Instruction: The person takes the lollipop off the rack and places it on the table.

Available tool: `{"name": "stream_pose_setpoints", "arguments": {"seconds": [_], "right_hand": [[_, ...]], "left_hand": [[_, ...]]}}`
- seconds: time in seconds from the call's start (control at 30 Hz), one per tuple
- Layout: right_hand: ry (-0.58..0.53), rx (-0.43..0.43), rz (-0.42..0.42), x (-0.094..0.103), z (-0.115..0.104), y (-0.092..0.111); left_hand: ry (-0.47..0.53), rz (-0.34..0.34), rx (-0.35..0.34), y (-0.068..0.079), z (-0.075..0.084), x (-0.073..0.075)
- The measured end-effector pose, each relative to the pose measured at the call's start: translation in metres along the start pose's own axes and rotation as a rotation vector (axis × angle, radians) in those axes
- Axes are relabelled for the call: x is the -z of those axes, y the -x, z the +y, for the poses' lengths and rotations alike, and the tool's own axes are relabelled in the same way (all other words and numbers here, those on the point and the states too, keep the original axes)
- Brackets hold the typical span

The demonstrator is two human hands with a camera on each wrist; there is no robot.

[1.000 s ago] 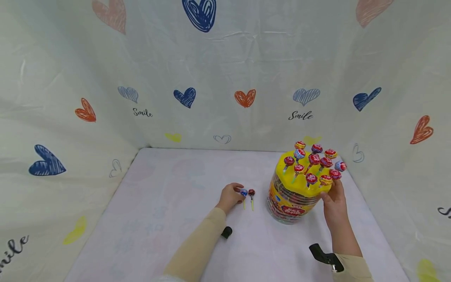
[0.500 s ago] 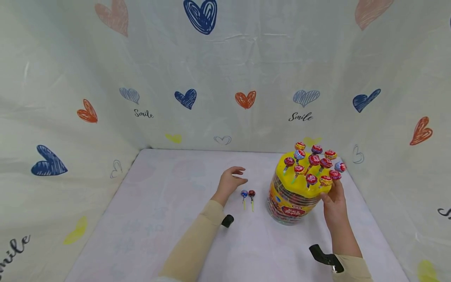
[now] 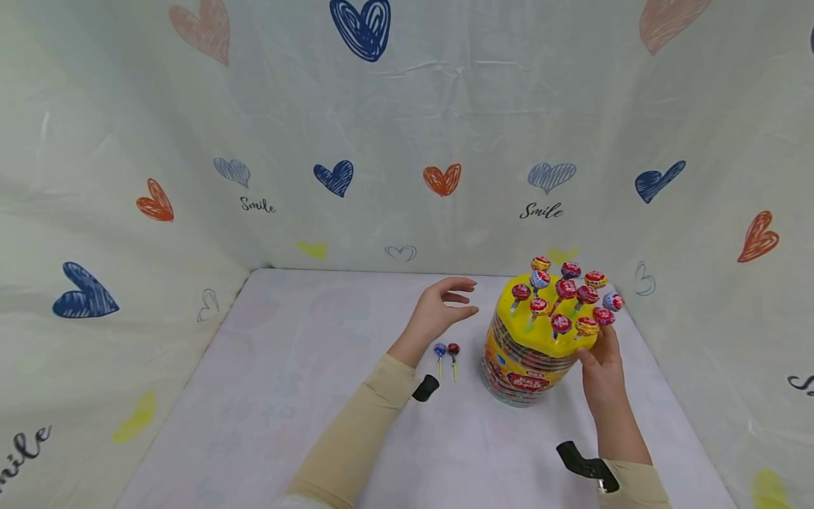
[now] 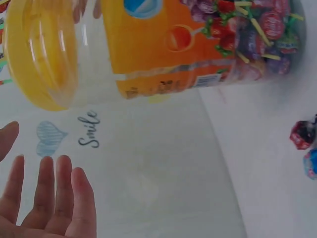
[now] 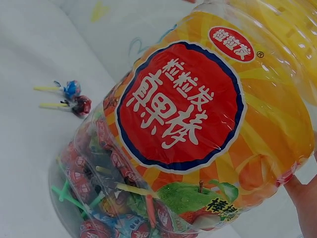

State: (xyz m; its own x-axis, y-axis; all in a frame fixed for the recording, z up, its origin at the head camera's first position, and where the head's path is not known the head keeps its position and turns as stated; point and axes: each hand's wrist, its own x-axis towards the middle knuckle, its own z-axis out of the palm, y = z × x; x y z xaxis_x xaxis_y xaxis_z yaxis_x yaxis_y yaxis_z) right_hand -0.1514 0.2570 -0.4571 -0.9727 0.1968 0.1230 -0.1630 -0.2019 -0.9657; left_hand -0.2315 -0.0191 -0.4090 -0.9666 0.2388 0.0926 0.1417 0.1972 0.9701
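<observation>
A big clear lollipop jar (image 3: 533,367) with an orange label and a yellow lid (image 3: 545,341) stands on the right of the table. Several wrapped lollipops (image 3: 565,288) stick up out of the lid. My right hand (image 3: 600,367) grips the jar's right side just under the lid, thumb in front, fingers mostly hidden behind. To the left of the jar my left hand (image 3: 437,312) hangs in the air with relaxed, spread fingers and nothing in it. Below that hand lie a blue lollipop (image 3: 440,349) and a dark red lollipop (image 3: 453,349), side by side with their yellow sticks toward me.
The white-covered table (image 3: 318,367) meets a pale curtain (image 3: 483,127) printed with hearts at its back edge. More lollipops (image 5: 116,203) show through the jar's clear wall near the bottom. Black straps (image 3: 588,466) sit at both wrists.
My left hand has let go of the blue lollipop, leaving it beside the red one, and has moved up and right toward the jar. My right hand keeps its grip in place.
</observation>
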Motion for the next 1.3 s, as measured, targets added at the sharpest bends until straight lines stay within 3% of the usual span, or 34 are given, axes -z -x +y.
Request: {"name": "stream_pose_setpoints", "arguments": {"seconds": [0.5, 0.7, 0.9, 1.3], "right_hand": [[-0.001, 0.029, -0.019, 0.000, 0.002, 0.000], [0.000, 0.036, -0.022, 0.000, 0.001, 0.000], [0.003, 0.034, -0.020, 0.000, 0.000, 0.000], [-0.011, 0.032, -0.025, 0.000, 0.001, 0.001]], "left_hand": [[0.067, -0.213, -0.158, 0.008, 0.048, -0.010], [0.083, -0.285, -0.183, 0.010, 0.055, -0.014], [0.062, -0.359, -0.257, 0.010, 0.058, -0.018], [0.008, -0.367, -0.257, 0.012, 0.060, -0.023]]}}
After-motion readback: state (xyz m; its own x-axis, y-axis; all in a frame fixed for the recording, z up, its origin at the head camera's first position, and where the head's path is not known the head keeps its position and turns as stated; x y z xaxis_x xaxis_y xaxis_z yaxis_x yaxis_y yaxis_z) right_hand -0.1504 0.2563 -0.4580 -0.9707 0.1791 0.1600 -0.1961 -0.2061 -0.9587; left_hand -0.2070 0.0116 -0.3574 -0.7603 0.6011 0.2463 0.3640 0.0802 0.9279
